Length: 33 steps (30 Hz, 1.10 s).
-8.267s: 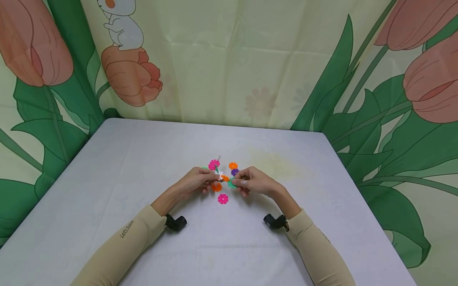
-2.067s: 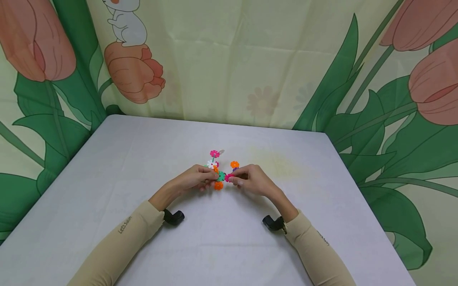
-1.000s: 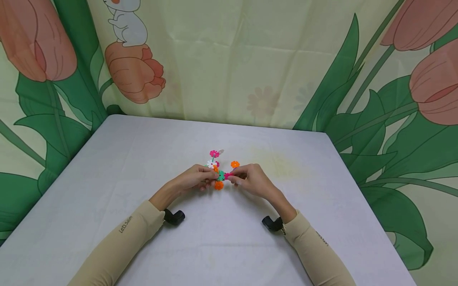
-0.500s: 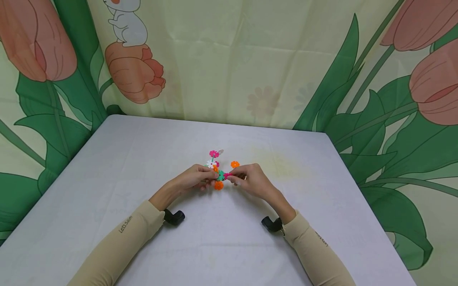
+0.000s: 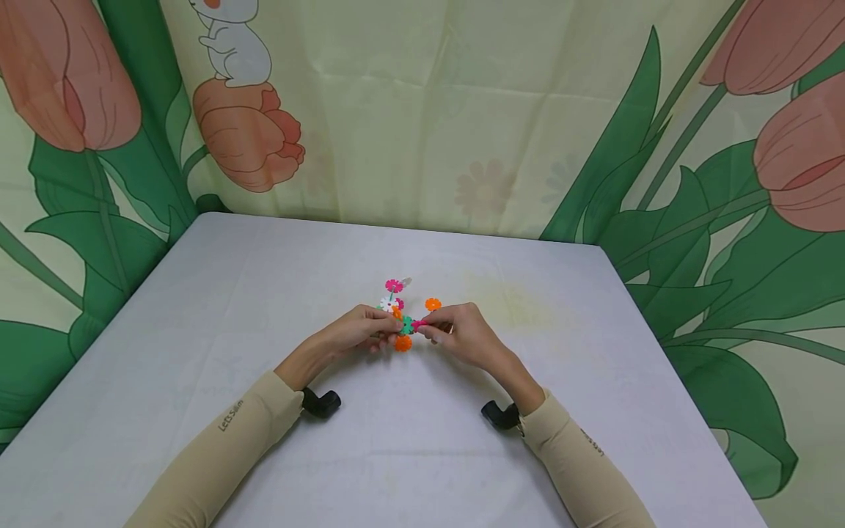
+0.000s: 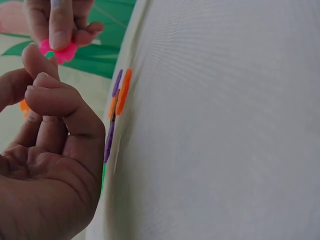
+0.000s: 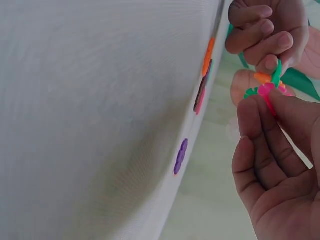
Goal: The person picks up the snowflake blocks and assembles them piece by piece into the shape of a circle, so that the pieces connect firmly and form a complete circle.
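In the head view, my left hand (image 5: 359,330) pinches a chain of interlocking plastic snowflake discs just above the table. The chain includes a pink disc (image 5: 394,285) at its far end, a white disc (image 5: 388,303), an orange piece and a green disc (image 5: 407,325) at the fingertips. My right hand (image 5: 465,332) pinches another pink disc (image 5: 419,325) between thumb and index finger, against the green one's edge. The right wrist view shows this pink disc (image 7: 270,91) meeting the green disc (image 7: 276,74); how deep the slots engage is hidden by fingers.
Loose discs lie on the white-covered table (image 5: 422,455): an orange disc (image 5: 403,343) below the hands and an orange disc (image 5: 433,303) behind the right fingers. A purple disc (image 7: 181,156) shows in the right wrist view. A flower-printed curtain (image 5: 422,125) hangs behind.
Earlier the right hand held the green disc and a pink disc lay in front; now green is on the chain and the right hand holds pink. Lately the pink disc moved slightly left, turning narrower.
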{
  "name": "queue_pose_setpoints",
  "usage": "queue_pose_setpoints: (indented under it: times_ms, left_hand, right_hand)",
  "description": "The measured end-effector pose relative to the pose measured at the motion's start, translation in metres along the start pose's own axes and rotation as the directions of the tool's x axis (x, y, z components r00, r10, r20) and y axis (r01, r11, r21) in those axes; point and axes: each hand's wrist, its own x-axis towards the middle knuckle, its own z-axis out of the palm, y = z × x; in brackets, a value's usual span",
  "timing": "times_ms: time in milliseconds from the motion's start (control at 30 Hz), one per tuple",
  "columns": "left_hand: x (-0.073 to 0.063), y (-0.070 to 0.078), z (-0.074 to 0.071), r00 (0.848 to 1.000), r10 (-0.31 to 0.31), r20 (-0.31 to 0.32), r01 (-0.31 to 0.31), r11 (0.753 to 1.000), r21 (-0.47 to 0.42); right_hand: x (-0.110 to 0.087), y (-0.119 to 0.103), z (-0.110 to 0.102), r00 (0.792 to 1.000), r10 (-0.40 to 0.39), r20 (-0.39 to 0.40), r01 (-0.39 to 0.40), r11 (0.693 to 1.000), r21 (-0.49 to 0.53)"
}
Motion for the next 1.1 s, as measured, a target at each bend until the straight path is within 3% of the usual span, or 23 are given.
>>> queue_pose_setpoints:
  times_ms: [700, 1100]
  left_hand:
    - [0.0005, -0.0052, 0.0024, 0.999, -0.008, 0.034, 0.009, 1.0, -0.028]
    - [-0.002, 0.0025, 0.0066, 0.999, -0.021, -0.025, 0.019, 0.998, -0.068]
  right_hand:
    - [-0.0022, -0.0022, 0.0077, 0.999, 0.046, -0.008, -0.046, 0.999, -0.007]
    - [-0.0014, -0.0088, 0.0052, 0.992, 0.058, -0.114, -0.06, 0.998, -0.01]
